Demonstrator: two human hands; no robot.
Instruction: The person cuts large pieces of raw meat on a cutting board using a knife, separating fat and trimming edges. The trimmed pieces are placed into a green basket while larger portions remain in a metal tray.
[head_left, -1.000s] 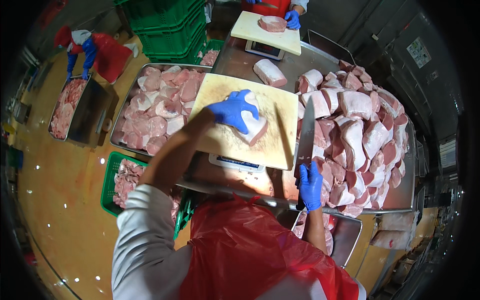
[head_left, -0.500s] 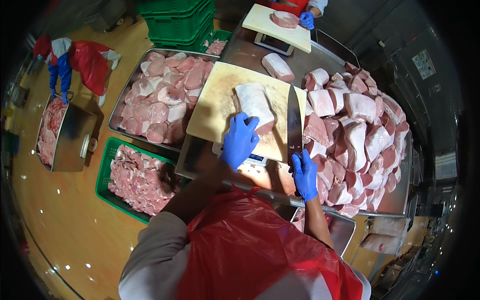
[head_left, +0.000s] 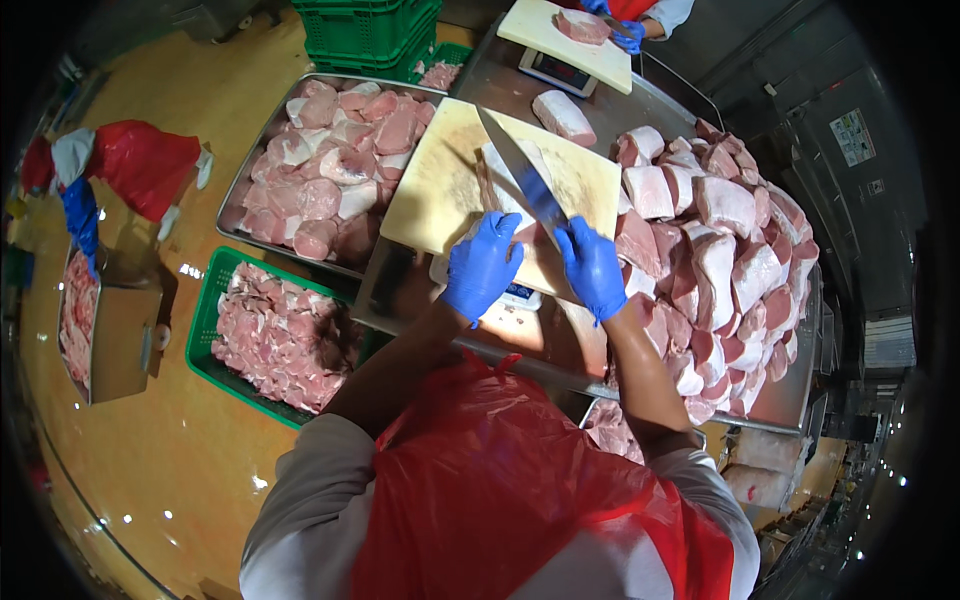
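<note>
My right hand point(head_left: 592, 268), in a blue glove, grips a large knife point(head_left: 530, 175). Its long blade slants up and to the left over a piece of raw pork loin point(head_left: 493, 190). The pork lies on a pale yellow cutting board point(head_left: 425, 200) and is partly hidden by the blade and my hand. Also gloved in blue, my left hand point(head_left: 482, 265) has its fingers bent over the pork's near end, holding it against the board. Whether the edge touches the meat, I cannot tell. A scale point(head_left: 520, 294) shows under the board's near edge.
A big heap of pork pieces point(head_left: 730, 210) lies on the metal table to the right. At the left stand a metal tray of cut pork point(head_left: 228, 205) and a green crate of trimmings point(head_left: 203, 335). Another board point(head_left: 530, 28), with a co-worker's gloved hands, is beyond. Another person point(head_left: 130, 165) bends over a metal cart.
My right hand has swung the knife leftward from beside the pork to across it. My left hand stays on the pork's near end. The person at far left has shifted left with the cart.
</note>
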